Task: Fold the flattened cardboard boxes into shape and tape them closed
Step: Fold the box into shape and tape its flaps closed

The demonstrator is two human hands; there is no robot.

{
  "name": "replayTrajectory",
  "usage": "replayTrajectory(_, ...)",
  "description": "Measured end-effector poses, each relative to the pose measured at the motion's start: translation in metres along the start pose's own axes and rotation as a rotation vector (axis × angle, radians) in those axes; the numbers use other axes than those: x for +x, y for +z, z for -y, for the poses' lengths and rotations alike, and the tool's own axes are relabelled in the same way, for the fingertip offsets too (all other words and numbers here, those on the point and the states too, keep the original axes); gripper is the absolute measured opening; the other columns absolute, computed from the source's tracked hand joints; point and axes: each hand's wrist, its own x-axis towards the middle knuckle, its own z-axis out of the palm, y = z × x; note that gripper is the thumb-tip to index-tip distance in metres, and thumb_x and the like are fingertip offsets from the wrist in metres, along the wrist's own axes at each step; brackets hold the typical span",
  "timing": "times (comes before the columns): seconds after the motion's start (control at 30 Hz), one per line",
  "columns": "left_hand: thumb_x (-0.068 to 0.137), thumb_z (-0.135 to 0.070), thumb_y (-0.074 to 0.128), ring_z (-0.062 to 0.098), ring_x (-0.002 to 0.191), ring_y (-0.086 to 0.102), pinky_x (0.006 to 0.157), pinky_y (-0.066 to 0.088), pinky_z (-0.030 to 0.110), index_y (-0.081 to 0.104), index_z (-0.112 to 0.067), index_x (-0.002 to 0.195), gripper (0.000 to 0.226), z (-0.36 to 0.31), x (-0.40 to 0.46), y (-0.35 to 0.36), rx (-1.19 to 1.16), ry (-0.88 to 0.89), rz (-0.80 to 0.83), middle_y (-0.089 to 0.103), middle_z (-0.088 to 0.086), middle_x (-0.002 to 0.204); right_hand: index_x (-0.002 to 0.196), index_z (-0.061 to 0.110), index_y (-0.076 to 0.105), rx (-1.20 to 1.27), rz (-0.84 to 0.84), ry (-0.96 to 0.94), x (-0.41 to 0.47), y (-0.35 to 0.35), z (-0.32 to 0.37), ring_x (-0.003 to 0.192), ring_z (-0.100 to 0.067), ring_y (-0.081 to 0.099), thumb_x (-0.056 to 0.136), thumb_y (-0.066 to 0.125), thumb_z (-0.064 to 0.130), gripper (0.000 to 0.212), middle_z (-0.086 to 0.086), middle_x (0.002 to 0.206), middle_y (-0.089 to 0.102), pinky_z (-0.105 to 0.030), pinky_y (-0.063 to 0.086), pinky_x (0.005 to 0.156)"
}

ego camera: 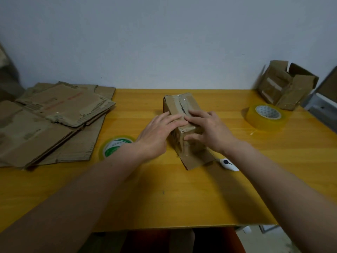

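The fingers (175, 118) of the left hand (156, 132) lie flat and straight on top of the small box (184, 125). The right hand (209, 130) presses flat on the top too, thumb on the near side. The box sits mid-worktop (182, 198). Flat boxes (51, 115) lie left, tape rolls (266, 115) beside, an open box (286, 84) far right.

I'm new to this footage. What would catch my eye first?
Both hands, left and right, press flat on a taped box at the middle of the yellow table. A pile of flat cardboard lies at the left, and a big tape roll at the right.
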Motion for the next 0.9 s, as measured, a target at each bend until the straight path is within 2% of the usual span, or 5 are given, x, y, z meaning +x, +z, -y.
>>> replayTrajectory(0.17, 0.084, -0.018, 0.050, 0.011, 0.148, 0.004, 0.115, 0.007, 0.041, 0.027, -0.042, 0.145, 0.069, 0.004, 0.002, 0.005, -0.181, 0.036, 0.005, 0.014, -0.016, 0.159, 0.136, 0.028, 0.051, 0.138, -0.152, 0.003, -0.005, 0.016, -0.002, 0.117, -0.020, 0.035, 0.074, 0.073, 0.046, 0.069, 0.010, 0.145, 0.041, -0.031, 0.033, 0.102)
replayTrajectory(0.3, 0.091, -0.063, 0.031, 0.016, 0.146, 0.013, 0.112, 0.011, 0.040, 0.032, -0.040, 0.144, 0.058, 0.014, 0.005, 0.007, -0.095, 0.080, -0.046, 0.022, -0.014, 0.157, 0.133, 0.031, 0.054, 0.242, -0.024, 0.001, 0.003, 0.004, -0.012, 0.125, -0.020, 0.034, 0.076, 0.071, 0.044, 0.062, 0.012, 0.143, 0.040, -0.030, 0.027, 0.105)
replayTrajectory(0.47, 0.092, -0.055, 0.040, 0.028, 0.135, 0.033, 0.108, 0.034, 0.047, 0.056, -0.024, 0.130, 0.052, 0.002, 0.010, 0.023, -0.204, 0.048, -0.264, 0.046, -0.003, 0.143, 0.139, 0.026, 0.047, 0.154, -0.018, -0.127, 0.003, 0.008, -0.019, 0.124, -0.021, 0.032, 0.091, 0.055, 0.037, 0.050, 0.003, 0.149, 0.035, -0.024, 0.023, 0.104)
replayTrajectory(0.67, 0.091, -0.049, 0.044, 0.029, 0.133, 0.035, 0.107, 0.029, 0.043, 0.064, -0.017, 0.119, 0.047, -0.001, 0.014, 0.029, -0.300, 0.011, -0.347, 0.054, -0.001, 0.135, 0.147, 0.027, 0.034, 0.038, 0.093, -0.284, 0.004, -0.014, -0.055, 0.137, -0.005, 0.020, 0.099, 0.030, 0.040, 0.049, 0.008, 0.156, 0.018, -0.009, 0.010, 0.109)
replayTrajectory(0.9, 0.093, -0.040, 0.047, 0.028, 0.136, 0.037, 0.114, 0.028, 0.055, 0.062, -0.007, 0.117, 0.043, -0.002, 0.017, 0.030, -0.351, 0.051, -0.322, 0.056, 0.003, 0.133, 0.146, 0.028, 0.031, 0.075, 0.078, -0.336, 0.005, -0.003, -0.068, 0.145, -0.016, 0.018, 0.100, 0.032, 0.039, 0.047, 0.004, 0.157, 0.020, -0.033, 0.017, 0.119)
